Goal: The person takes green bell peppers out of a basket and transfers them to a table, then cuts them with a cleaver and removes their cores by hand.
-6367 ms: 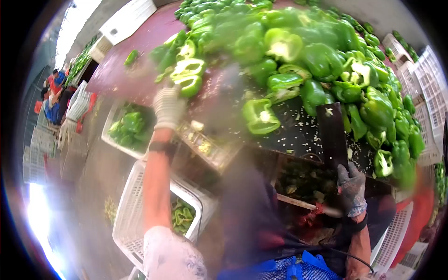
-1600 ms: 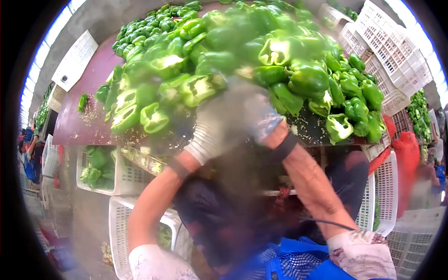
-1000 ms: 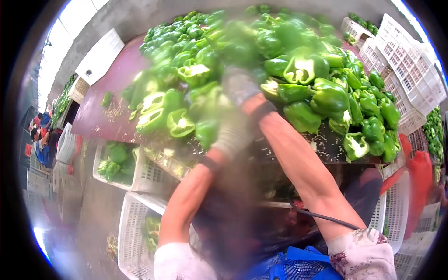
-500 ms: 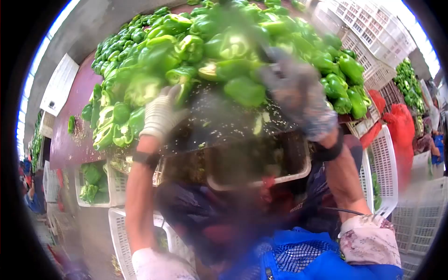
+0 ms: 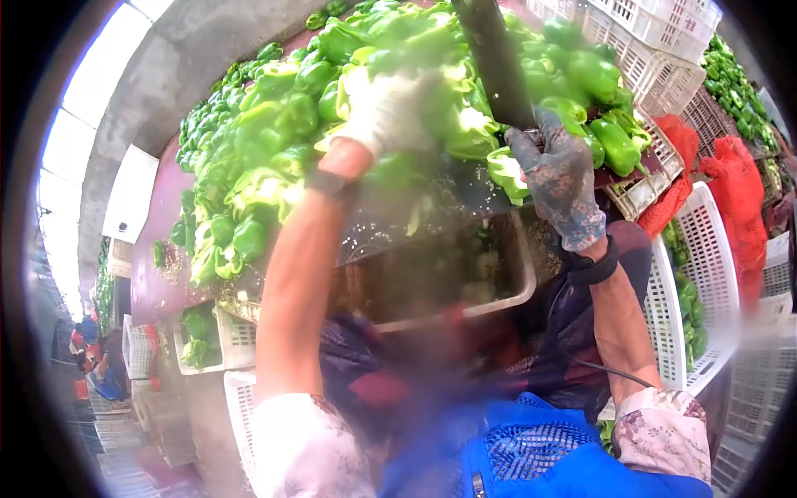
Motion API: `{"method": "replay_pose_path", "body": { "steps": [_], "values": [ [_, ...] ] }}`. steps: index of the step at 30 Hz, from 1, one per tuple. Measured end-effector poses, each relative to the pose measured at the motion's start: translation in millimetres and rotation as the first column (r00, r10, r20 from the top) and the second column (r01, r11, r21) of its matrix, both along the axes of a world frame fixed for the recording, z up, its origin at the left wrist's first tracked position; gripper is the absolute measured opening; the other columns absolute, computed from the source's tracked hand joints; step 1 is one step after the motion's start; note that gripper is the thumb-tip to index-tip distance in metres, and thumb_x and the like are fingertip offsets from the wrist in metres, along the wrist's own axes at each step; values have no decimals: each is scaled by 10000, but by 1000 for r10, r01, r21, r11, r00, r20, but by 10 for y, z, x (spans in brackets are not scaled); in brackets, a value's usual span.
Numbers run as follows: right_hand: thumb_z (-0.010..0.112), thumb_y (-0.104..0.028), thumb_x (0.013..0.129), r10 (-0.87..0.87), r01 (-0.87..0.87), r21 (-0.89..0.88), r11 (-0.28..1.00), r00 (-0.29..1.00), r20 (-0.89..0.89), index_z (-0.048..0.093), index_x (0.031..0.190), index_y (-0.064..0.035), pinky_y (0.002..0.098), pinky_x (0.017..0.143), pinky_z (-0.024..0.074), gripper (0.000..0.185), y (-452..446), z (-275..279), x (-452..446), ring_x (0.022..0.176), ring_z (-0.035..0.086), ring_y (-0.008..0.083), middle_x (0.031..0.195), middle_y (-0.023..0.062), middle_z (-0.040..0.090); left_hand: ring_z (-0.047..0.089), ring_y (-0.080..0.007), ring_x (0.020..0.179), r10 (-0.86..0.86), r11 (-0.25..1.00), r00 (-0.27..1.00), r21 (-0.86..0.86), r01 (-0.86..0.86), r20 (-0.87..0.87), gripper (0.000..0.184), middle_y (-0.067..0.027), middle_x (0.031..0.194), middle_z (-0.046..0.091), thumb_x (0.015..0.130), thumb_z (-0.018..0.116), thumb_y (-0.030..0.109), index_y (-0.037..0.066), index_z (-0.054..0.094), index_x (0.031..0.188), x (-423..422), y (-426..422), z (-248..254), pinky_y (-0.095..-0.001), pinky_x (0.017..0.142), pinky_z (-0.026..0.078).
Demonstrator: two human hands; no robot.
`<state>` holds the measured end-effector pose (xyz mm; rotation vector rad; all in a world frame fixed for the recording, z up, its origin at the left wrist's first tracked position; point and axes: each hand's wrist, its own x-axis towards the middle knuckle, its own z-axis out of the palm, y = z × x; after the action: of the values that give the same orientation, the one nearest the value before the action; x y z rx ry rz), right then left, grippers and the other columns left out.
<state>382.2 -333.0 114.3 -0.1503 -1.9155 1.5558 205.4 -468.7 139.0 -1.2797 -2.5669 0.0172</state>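
Note:
My left hand (image 5: 397, 114), in a whitish glove, reaches into the pile of green bell peppers (image 5: 286, 116). It is blurred, and its fingers do not show clearly. My right hand (image 5: 563, 170), in a dark patterned glove, is closed around a knife whose broad dark blade (image 5: 494, 62) points up and away over the pile. The knife's handle is mostly hidden in the glove. A cut piece of pepper (image 5: 508, 174) lies just left of my right hand. Several peppers near the hands are cut open, with pale insides showing.
Pale seeds dot the dark table edge (image 5: 374, 220). A light-rimmed bin (image 5: 465, 311) stands below it, above my knees. White plastic crates (image 5: 710, 274) stand at right, others at lower left. Red mesh sacks (image 5: 735, 216) and stacked crates (image 5: 664, 75) are on the right.
My left hand has moved right and farther into the pile. My right hand has shifted slightly right and lower, still with the knife. The view has turned a little.

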Motion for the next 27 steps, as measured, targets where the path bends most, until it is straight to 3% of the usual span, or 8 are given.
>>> {"method": "replay_pose_path", "body": {
  "steps": [5, 9, 15, 18, 20, 23, 24, 27],
  "values": [
    [657, -122, 903, 21, -11, 82, 997, 993, -118, 644, 1165, -34, 264, 486, 412, 276, 17, -95, 4, 527, 512, 75, 674, 20, 615, 617, -323, 1011, -13, 910, 1000, 414, 22, -24, 863, -147, 1092, 630, 532, 913, 309, 155, 529, 1290, -6, -219, -105, -433, 937, 482],
    [661, -133, 899, 234, -235, -15, 972, 971, -48, 647, 1130, -20, 264, 487, 423, 257, -153, -39, 73, 533, 519, 65, 667, 30, 593, 628, -234, 962, -141, 300, 852, 842, -449, 505, 851, -133, 1100, 627, 611, 915, 258, 9, 462, 1287, 548, -689, 159, -358, 820, 562],
    [656, -138, 896, 300, -355, 312, 881, 930, 213, 642, 1107, 2, 246, 488, 442, 253, -752, -310, 66, 539, 534, 72, 677, 35, 598, 654, -292, 934, -278, -149, 472, 448, -882, 837, 653, -145, 1155, 628, 785, 798, 405, 28, 556, 1261, 502, -1880, -669, -409, 755, 584],
    [645, -129, 896, 364, -451, 340, 826, 885, 290, 646, 1085, -5, 285, 499, 472, 227, -980, -428, 90, 554, 596, 147, 754, 82, 652, 636, -275, 925, -51, -73, 546, 542, -837, 836, 605, -155, 1131, 649, 882, 681, 427, -11, 559, 1281, 310, -2029, -1307, -397, 796, 541],
    [629, -125, 901, 393, -381, 710, 592, 906, 158, 649, 1089, -17, 310, 520, 487, 218, -950, -598, 35, 573, 623, 190, 769, 118, 664, 638, -260, 924, -8, 6, 601, 601, -799, 799, 546, -161, 1108, 664, 951, 560, 423, -31, 583, 1253, 128, -2024, -1447, -389, 825, 526],
    [605, -150, 905, 339, -295, 705, 645, 937, 83, 651, 1105, -27, 345, 576, 511, 239, -1049, -681, -81, 637, 664, 261, 780, 175, 683, 644, -242, 857, 225, 149, 697, 683, -715, 681, 551, -147, 1060, 671, 979, 487, 447, -43, 599, 1205, -214, -2147, -1704, -379, 776, 533],
    [606, -158, 905, 321, -341, 618, 708, 935, 148, 650, 1104, -25, 348, 583, 513, 244, -1096, -503, -10, 643, 667, 263, 775, 175, 686, 570, -388, 1123, 163, 176, 656, 633, -754, 737, 697, -311, 1242, 568, 955, 367, 505, -82, 504, 1307, -96, -2113, -1589, -410, 978, 436],
    [602, -185, 910, 333, -390, 458, 799, 921, 204, 617, 1008, 5, 444, 624, 490, 214, -1196, -248, 99, 709, 641, 369, 763, 221, 648, 629, -244, 828, 104, 181, 592, 570, -801, 799, 588, -153, 999, 670, 988, 383, 471, -35, 604, 1188, 114, -2062, -1284, -374, 743, 516]
  ]
}}
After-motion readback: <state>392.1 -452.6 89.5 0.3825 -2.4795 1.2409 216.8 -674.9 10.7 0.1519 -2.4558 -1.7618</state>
